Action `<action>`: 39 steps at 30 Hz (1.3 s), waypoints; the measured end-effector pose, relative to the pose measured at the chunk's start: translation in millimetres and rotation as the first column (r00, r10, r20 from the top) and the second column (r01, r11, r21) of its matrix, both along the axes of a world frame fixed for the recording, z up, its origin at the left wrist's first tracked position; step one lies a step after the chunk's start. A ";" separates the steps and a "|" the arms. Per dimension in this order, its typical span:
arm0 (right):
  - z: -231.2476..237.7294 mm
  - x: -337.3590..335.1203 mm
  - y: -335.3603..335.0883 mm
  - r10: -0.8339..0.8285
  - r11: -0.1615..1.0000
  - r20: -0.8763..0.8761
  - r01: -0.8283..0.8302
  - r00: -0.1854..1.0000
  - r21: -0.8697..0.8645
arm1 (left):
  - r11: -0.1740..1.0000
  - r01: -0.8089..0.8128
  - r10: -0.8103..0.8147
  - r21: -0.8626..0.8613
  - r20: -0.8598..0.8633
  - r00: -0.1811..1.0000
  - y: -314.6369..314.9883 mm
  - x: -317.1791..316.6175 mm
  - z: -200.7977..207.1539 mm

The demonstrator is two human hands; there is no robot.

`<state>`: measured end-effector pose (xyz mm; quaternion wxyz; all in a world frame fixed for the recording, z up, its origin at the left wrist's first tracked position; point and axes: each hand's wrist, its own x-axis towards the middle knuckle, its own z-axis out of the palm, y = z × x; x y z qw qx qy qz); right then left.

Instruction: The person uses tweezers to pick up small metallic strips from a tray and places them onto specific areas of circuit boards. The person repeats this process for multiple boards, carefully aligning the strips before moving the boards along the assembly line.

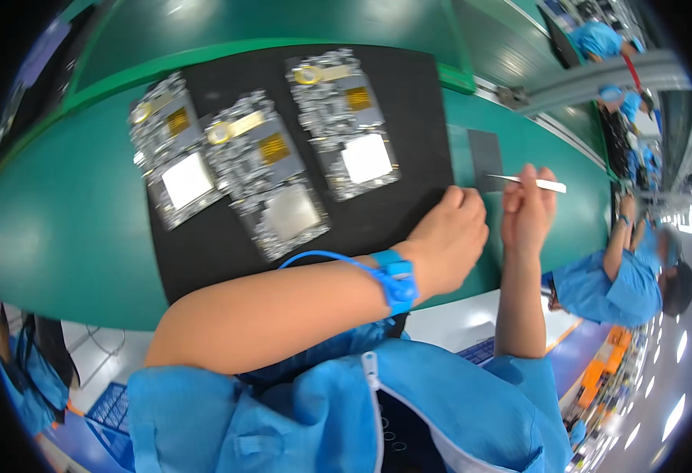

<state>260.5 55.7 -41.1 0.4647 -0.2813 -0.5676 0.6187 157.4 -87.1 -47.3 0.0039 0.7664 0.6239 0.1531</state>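
Pinched in the right hand (529, 209), the white tweezer-like tool (552, 186), right of the black mat (421, 142), seems light, stiff and delicate-tipped, best held mid-shaft, while any hold in the curled left hand (448, 238) is hidden.

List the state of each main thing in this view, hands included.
Left hand, fingers bent; any grip hidden.
Blue wrist strap, fastened, cord attached.
White tweezer-like tool, held, thin tip pointing left.
Right hand, closed on that tool.
Left circuit board, lying flat, square plate bright.
Middle circuit board, flat, plate duller grey.
Right circuit board, flat, plate bright.
Black mat, laid flat under the boards.
Blue jacket, zip partly open.
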 end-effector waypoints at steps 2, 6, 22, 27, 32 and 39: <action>13.6 -14.0 -13.2 0.044 0.999 -0.016 -0.044 0.999 -0.018 | 0.998 -0.016 0.009 0.065 0.108 0.994 -19.8 -4.3 5.1; 35.1 -61.7 -49.5 0.216 0.969 -0.028 -0.217 0.976 -0.118 | 0.986 -0.121 0.106 0.111 0.134 0.985 -95.7 -42.0 33.4; 15.6 -232.1 -194.7 0.516 0.856 0.273 -0.497 0.812 -0.140 | 0.639 -0.763 0.737 0.096 0.209 0.643 -214.4 -129.5 -1.1; 13.6 -232.4 -202.0 0.460 0.884 0.325 -0.461 0.826 -0.079 | 0.645 -0.756 0.730 0.113 0.199 0.653 -214.3 -132.6 -6.1; 9.9 -235.2 -204.6 0.428 0.900 0.321 -0.431 0.845 -0.066 | 0.652 -0.749 0.722 0.119 0.206 0.661 -212.8 -136.4 -8.5; 7.5 -236.2 -205.1 0.428 0.899 0.326 -0.436 0.843 -0.053 | 0.652 -0.747 0.715 0.131 0.222 0.663 -213.5 -137.6 -10.1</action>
